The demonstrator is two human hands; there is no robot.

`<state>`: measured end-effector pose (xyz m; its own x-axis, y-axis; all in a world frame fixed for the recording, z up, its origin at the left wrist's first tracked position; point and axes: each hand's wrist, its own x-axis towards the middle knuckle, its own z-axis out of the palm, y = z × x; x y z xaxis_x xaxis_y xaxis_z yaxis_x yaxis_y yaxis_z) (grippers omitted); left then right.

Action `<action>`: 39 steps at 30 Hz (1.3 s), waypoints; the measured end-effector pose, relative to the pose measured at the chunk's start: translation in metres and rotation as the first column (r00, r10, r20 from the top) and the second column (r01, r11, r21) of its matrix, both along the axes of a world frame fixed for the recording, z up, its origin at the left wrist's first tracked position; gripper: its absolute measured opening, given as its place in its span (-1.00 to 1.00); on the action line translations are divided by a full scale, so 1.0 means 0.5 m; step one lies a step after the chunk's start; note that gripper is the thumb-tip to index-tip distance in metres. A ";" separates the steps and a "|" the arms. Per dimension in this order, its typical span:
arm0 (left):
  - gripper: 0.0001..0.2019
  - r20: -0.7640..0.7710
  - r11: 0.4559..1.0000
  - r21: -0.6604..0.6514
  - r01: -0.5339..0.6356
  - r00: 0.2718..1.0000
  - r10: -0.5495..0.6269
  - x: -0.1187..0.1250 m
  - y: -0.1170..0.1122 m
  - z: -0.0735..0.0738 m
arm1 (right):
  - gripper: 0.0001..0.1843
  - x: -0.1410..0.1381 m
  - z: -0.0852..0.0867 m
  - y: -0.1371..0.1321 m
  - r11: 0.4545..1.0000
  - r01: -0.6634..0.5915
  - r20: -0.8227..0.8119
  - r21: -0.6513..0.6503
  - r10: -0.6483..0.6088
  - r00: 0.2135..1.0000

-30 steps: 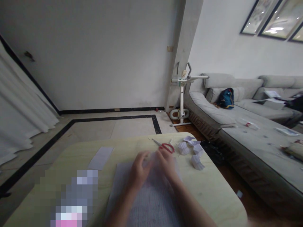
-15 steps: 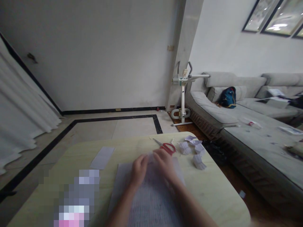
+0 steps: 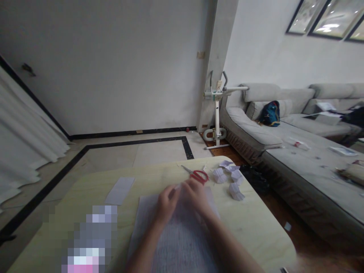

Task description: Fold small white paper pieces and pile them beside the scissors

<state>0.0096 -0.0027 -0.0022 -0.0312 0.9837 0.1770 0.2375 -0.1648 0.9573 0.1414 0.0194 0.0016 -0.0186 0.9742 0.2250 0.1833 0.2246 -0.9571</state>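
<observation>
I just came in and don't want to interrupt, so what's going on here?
Someone is working with paper at a pale wood-grain table. Their left hand and right hand are close together over the far part of a large, pale sheet of paper; blur hides exactly what the fingers grip. Red-handled scissors lie just beyond the right hand. Several creased whitish paper pieces sit to the right, and a flat, white rectangular paper lies to the left.

The bench (image 3: 264,231) is pale yellow with faint grain; the scissors (image 3: 194,174) are red-handled and grey-bladed. Fine dark marks cover the greyish-lilac sheet (image 3: 182,246), and faint lines cross the pale lilac paper scraps (image 3: 219,176) at right. The far backpack (image 3: 271,113) is blue.
</observation>
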 end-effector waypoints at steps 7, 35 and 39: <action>-0.69 0.074 0.995 -0.066 -0.072 0.994 0.077 -0.014 0.013 -0.011 | -0.75 -0.007 -0.002 -0.001 0.999 -0.034 0.030 -0.019 0.035 0.999; -0.67 0.093 0.983 -0.143 0.119 0.990 -0.106 -0.011 0.001 -0.012 | -0.66 0.005 0.001 -0.002 0.981 -0.174 -0.037 -0.090 0.171 0.985; -0.72 0.156 0.989 -0.118 0.087 0.985 -0.068 -0.010 0.001 -0.002 | -0.66 0.002 -0.005 -0.001 0.981 -0.174 -0.046 -0.083 0.170 0.984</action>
